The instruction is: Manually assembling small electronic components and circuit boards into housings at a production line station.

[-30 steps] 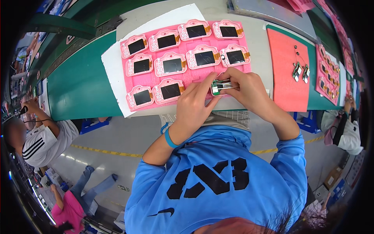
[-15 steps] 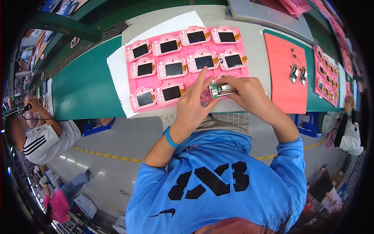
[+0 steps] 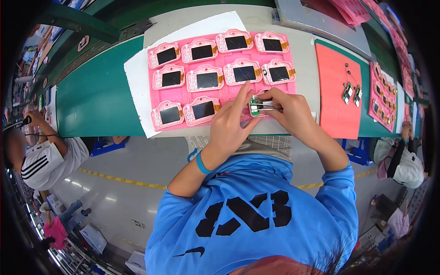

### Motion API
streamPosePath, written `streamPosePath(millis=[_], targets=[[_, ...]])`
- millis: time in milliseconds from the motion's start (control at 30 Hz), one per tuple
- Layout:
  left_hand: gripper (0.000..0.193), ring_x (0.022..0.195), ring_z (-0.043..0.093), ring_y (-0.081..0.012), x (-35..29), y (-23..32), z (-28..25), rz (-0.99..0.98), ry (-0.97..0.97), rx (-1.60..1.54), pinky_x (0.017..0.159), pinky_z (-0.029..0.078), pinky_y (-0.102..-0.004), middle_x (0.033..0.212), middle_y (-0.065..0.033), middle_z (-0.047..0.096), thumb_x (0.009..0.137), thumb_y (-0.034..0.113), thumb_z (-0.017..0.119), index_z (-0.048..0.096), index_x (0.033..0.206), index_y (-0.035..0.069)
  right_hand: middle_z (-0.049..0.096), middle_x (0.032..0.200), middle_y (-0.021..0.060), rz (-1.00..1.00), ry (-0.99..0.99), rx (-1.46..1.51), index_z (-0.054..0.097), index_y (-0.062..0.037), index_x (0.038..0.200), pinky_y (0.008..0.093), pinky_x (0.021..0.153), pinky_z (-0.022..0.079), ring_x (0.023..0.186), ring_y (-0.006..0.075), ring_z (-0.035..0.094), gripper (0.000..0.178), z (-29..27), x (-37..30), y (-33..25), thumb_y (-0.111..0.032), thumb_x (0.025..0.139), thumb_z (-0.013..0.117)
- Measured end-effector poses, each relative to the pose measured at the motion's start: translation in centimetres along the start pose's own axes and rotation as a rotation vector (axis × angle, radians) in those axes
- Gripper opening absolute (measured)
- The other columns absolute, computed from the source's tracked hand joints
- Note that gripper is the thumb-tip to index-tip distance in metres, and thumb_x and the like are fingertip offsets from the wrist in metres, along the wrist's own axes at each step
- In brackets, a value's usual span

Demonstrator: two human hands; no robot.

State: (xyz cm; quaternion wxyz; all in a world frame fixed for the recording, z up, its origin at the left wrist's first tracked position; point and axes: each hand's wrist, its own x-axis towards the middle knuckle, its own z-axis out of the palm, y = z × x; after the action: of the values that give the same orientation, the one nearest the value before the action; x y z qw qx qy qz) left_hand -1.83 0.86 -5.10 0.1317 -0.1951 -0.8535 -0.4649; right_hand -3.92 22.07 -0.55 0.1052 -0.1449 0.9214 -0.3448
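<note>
Moved since the earlier frames: one pink-shirted person (image 3: 56,233), in the background behind and left of the hands, now farther out to the left. Little changed at the counter (image 3: 306,59); both hands remain at the same circuit board.

Head view, items as found:

Left hand (image 3: 228,126): index finger outstretched, thumb apart from it and set along the near edge of the work; whether it grips, cannot tell. Blue wristband (image 3: 202,163) on its wrist.

Right hand (image 3: 295,110): thumb and fingers pinching metal tweezers (image 3: 272,107), tips pointing left.

Circuit board (image 3: 254,111), green: between the two hands, under the tweezers, partly covered by fingers.

Foam tray (image 3: 172,95), pink: beyond and left of the hands, carrying ten pink casings (image 3: 205,80) with dark screens, in three rows.

Paper sheet (image 3: 139,87), white: under the tray, jutting out left.

Foam sheet (image 3: 333,110), coral: right of the right hand, bearing two small boards (image 3: 347,93) with thin wires.

Mat (image 3: 96,87), green: well left of the left hand.
</note>
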Motion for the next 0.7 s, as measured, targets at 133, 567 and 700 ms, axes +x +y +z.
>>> streamPosePath(millis=[133, 567, 700], targets=[[0.097, 0.086, 0.071, -0.0158, -0.1, 0.2, -0.3, -0.015, -0.018, -0.004, 0.078, 0.059, -0.0266, 0.129, -0.0098, 0.079, 0.076, 0.011, 0.095, 0.049, 0.161, 0.001, 0.067, 0.074, 0.0047, -0.003, -0.019, 0.162, 0.076, -0.0082, 0.124, 0.0309, 0.058, 0.047, 0.061, 0.0168, 0.060, 0.043, -1.5, -0.1, -0.6, -0.008, 0.082, 0.087], [0.073, 0.091, 0.073, -0.0174, 20.2, 2.7, -10.1, -0.058, -0.171, 0.029, 0.077, 0.057, -0.0271, 0.122, -0.0110, 0.081, 0.076, 0.000, 0.088, 0.066, 0.145, 0.008, 0.042, 0.072, -0.0073, 0.260, 0.657, 0.504, 0.077, -0.0008, 0.112, 0.0223, 0.060, 0.028, 0.065, 0.0052, 0.035, 0.017, -8.5, -10.1, 8.9, -0.007, 0.100, 0.069], [0.059, 0.094, 0.074, -0.0222, 31.3, -11.3, -7.4, 0.052, -0.136, 0.200, 0.082, 0.058, -0.0312, 0.122, -0.0114, 0.080, 0.086, 0.017, 0.088, 0.068, 0.140, 0.003, 0.044, 0.071, -0.0061, 0.366, 0.801, 0.428, 0.077, 0.0007, 0.104, 0.0236, 0.061, 0.029, 0.067, 0.0068, 0.037, 0.019, -9.3, -13.7, 12.1, -0.016, 0.104, 0.067]])
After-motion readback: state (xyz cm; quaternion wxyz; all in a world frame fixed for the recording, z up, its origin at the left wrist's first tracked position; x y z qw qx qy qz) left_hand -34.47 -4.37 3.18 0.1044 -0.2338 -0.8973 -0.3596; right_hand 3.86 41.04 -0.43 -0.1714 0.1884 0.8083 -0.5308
